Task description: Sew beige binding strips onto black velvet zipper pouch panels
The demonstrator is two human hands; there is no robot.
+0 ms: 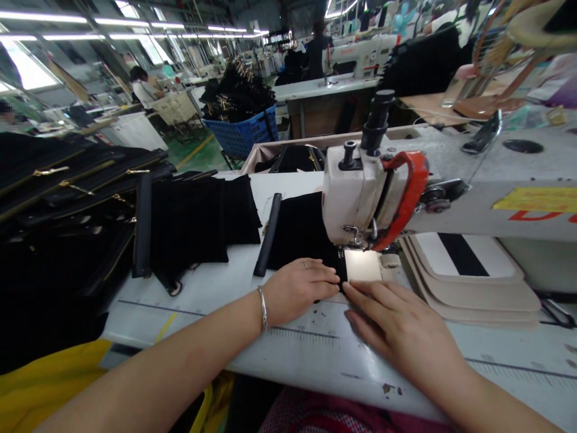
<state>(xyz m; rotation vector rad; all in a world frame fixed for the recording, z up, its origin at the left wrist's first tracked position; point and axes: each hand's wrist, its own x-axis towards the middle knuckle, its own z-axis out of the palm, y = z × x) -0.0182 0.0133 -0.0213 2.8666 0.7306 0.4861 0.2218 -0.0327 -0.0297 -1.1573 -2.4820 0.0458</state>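
A black fabric piece (300, 231) with a dark strip along its left end lies on the white sewing table, its right part under the head of a sewing machine (349, 198). My left hand (300, 288), wearing a ring and a bracelet, rests flat on the fabric's lower edge with fingers extended. Just right of the needle area, my right hand (392, 313) lies with fingers spread, its fingertips at the fabric's right corner beside the lit metal plate (363, 266). Neither hand is wrapped round anything.
Black fabric pieces (184, 219) and a large pile of black zippered pieces (54, 240) lie at the left. Stacked beige panels (478, 288) sit right of the machine. Behind are a blue basket (243, 132), another sewing machine (356, 57) and a seated person (146, 90).
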